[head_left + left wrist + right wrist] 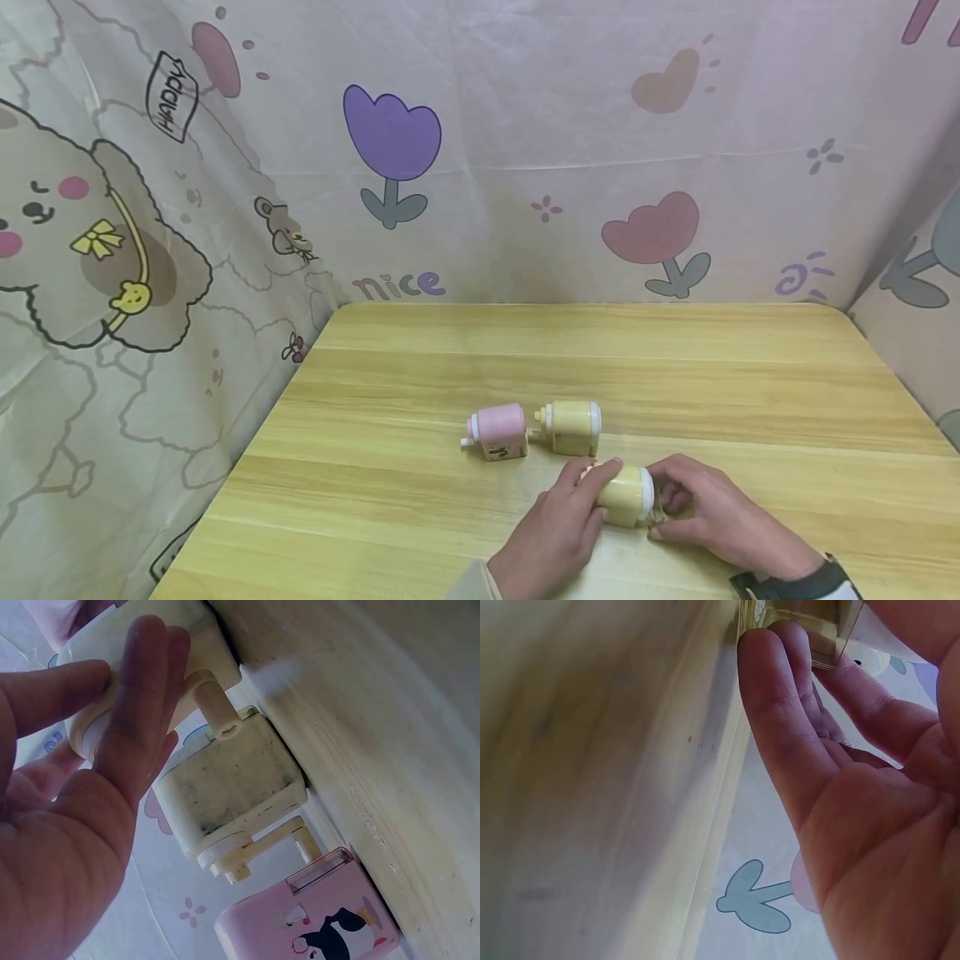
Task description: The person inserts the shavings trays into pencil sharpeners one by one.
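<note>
A yellow crank pencil sharpener [627,497] stands on the table near the front. My left hand [557,527] grips it from the left, fingers over its top and crank side, thumb at its near side. In the left wrist view its crank handle [216,709] sticks out below the fingers. At its white-rimmed right end my right hand [712,510] pinches a clear plastic shavings drawer [799,621] between thumb and fingers. Just behind stand a second yellow sharpener [574,427], its base smudged dark, and a pink sharpener [502,430] with a penguin picture.
The wood-grain table [360,500] reaches back to a printed cloth [510,100] with flowers. Another printed cloth [247,150] hangs along the left side. The two other sharpeners stand close together beyond my left hand.
</note>
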Available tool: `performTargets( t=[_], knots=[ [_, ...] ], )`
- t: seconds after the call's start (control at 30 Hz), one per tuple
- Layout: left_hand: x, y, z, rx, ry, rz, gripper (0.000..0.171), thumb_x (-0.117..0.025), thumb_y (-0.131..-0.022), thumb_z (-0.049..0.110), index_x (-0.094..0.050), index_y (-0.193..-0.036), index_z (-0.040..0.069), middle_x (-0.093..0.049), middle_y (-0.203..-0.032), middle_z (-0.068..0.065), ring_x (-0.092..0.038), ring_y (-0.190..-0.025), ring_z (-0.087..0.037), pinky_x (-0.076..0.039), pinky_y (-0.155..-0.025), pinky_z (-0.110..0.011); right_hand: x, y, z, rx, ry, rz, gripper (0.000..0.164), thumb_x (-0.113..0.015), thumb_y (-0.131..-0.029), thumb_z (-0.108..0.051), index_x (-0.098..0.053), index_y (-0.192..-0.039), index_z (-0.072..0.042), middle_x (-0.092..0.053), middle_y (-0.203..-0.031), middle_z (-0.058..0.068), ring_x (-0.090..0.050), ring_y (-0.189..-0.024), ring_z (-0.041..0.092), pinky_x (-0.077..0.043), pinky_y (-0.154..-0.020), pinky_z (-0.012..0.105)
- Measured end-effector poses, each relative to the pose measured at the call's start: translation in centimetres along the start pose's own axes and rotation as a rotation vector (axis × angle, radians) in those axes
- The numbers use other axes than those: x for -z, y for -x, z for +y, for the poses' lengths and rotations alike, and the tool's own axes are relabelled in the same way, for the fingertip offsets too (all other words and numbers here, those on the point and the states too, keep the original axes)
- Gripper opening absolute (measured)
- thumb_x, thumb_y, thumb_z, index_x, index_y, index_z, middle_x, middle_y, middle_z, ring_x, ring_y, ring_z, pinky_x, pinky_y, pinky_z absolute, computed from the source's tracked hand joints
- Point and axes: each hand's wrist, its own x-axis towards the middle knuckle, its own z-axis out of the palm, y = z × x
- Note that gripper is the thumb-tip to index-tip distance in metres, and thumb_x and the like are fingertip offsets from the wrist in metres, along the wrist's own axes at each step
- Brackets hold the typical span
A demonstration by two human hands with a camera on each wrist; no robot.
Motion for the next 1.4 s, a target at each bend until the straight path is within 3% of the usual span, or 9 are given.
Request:
performTargets(
  t=[0.63, 1.03, 1.4],
  knots=[
    [-0.11, 0.03, 0.05, -0.006, -0.006, 0.014, 0.053, -0.051, -0.097, 0.017, -0.034, -0.146, 0.025, -0.047, -0.131, -0.003, -0.059, -0.081, -0.006, -0.045, -0.068, -0.014, -0.15, -0.10, -0.17, -0.021, 0.008, -0.020, 0.051, -0.078, -0.073, -0.041, -0.058, -0.110, -0.012, -0.054, -0.096, -0.008, -0.055, -0.079, 0.005, -0.050, -0.066, 0.027],
    [-0.12, 0.05, 0.14, -0.008, -0.005, 0.017, 0.053, -0.052, -0.097, 0.017, -0.034, -0.146, 0.025, -0.046, -0.130, -0.003, -0.055, -0.072, -0.004, -0.044, -0.065, -0.013, -0.27, -0.24, -0.38, -0.035, 0.026, -0.021, 0.051, -0.078, -0.072, -0.041, -0.059, -0.109, -0.012, -0.054, -0.098, -0.007, -0.055, -0.080, 0.005, -0.050, -0.068, 0.026],
    [-0.09, 0.03, 0.15, -0.017, -0.013, 0.019, 0.054, -0.053, -0.096, 0.015, -0.033, -0.146, 0.024, -0.047, -0.128, -0.003, -0.056, -0.070, -0.004, -0.045, -0.064, -0.013, -0.83, -0.23, -0.37, 0.050, 0.083, 0.051, 0.044, -0.081, -0.070, -0.032, -0.059, -0.105, -0.017, -0.053, -0.097, -0.012, -0.053, -0.080, 0.003, -0.050, -0.067, 0.026]
  ],
)
